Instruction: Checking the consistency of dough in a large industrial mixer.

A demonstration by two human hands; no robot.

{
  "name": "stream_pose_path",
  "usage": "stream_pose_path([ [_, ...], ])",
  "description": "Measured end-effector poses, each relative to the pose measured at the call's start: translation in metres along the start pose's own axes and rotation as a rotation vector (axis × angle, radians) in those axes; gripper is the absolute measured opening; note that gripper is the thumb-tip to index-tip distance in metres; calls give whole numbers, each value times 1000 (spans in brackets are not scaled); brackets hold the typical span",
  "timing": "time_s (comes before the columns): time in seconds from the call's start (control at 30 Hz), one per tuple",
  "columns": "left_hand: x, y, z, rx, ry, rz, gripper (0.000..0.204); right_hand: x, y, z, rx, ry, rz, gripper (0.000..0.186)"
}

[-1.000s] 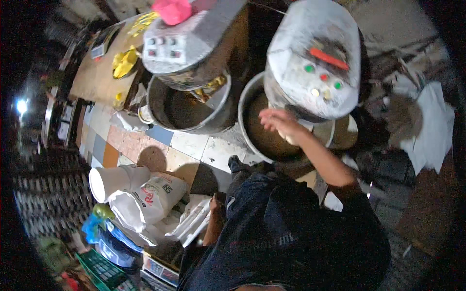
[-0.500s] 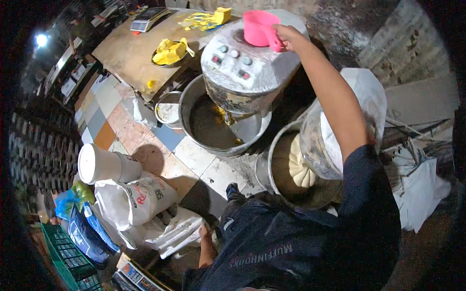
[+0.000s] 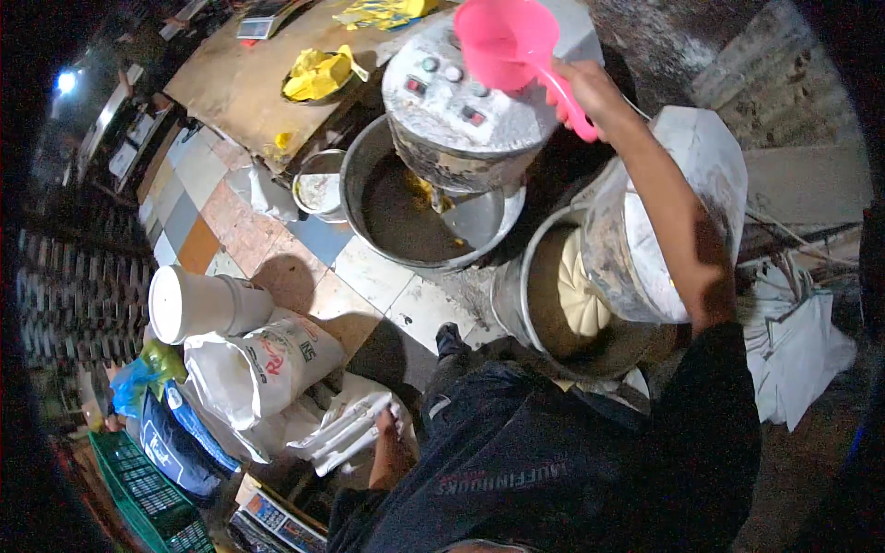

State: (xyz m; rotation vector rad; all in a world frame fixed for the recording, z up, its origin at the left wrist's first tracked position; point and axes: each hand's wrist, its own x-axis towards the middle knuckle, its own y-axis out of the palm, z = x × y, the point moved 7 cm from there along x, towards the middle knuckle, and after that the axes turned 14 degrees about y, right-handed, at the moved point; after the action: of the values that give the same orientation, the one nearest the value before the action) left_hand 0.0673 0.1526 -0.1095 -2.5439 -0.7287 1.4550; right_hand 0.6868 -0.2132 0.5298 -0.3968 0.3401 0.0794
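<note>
My right hand (image 3: 595, 97) grips the handle of a pink plastic dipper (image 3: 493, 55), held above the flour-dusted top of a mixer (image 3: 470, 147). The dipper is tilted so that part of its inside shows. Below the mixer head is a large metal bowl (image 3: 355, 217) with yellow matter around the mixing tool and a wet-looking bottom. At the lower left, my left hand (image 3: 389, 431) is at a folded white sack (image 3: 341, 429); its fingers are mostly hidden. Beside this sack stands an opened white sack (image 3: 295, 355).
A second mixer (image 3: 687, 212) stands at the right, pale dough (image 3: 583, 290) in its bowl (image 3: 530, 318). White buckets (image 3: 207, 304) stand left; a smaller bucket (image 3: 318, 189) is by the first bowl. The wooden table (image 3: 230, 83) bears a bowl of yellow fat (image 3: 318, 74). A green crate (image 3: 147, 488) is lower left.
My right hand has brought the pink dipper up and toward me from the mixer top, tipping it so its inside shows. My left hand has moved slightly up along the sack.
</note>
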Motion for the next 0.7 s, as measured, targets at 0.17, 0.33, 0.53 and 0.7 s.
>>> stream_pose_path([
  [0.17, 25, -15, -72, -274, 103, -106, 33, -111, 16, -65, 32, -110, 243, 38],
  [0.33, 0, 42, -171, -479, 402, -115, 28, -210, 34, -162, -10, 16, 337, 35],
  [0.53, -14, 82, -112, -5, 321, -104, 29, -279, 37, -242, -76, -149, 233, 37],
  [0.7, -26, 111, -40, 261, 364, 199, 29, -305, 12, -289, -56, -172, 105, 32],
])
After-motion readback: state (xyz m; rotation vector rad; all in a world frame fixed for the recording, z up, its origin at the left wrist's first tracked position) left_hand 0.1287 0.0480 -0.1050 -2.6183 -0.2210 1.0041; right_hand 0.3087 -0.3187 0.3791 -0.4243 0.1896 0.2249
